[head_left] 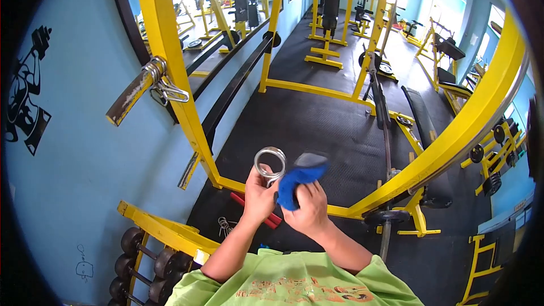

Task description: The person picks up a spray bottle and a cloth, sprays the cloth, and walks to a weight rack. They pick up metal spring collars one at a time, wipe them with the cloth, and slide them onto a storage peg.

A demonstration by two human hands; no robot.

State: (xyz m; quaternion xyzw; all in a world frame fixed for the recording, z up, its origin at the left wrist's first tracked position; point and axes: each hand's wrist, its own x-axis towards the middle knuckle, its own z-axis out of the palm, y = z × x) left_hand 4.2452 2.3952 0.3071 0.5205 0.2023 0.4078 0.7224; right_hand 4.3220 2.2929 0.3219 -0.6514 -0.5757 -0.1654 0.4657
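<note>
My left hand (258, 197) is closed on a shiny metal spring collar (270, 162), its ring standing up above the fingers. Close beside it, my right hand (307, 208) grips a blue and grey cloth (297, 184), bunched in the fist with a grey end sticking out at the top. The cloth's near edge overlaps the collar's lower side in this view. More spring collars (168, 86) hang on a worn yellow peg (129, 100) of the rack at the left.
A yellow rack frame (180, 79) surrounds the area ahead. A barbell (387, 147) runs along the right. Dumbbells (134, 240) sit on a low rack at bottom left. Red bars (270, 219) and several metal clips (225, 226) lie on the black floor (294, 119).
</note>
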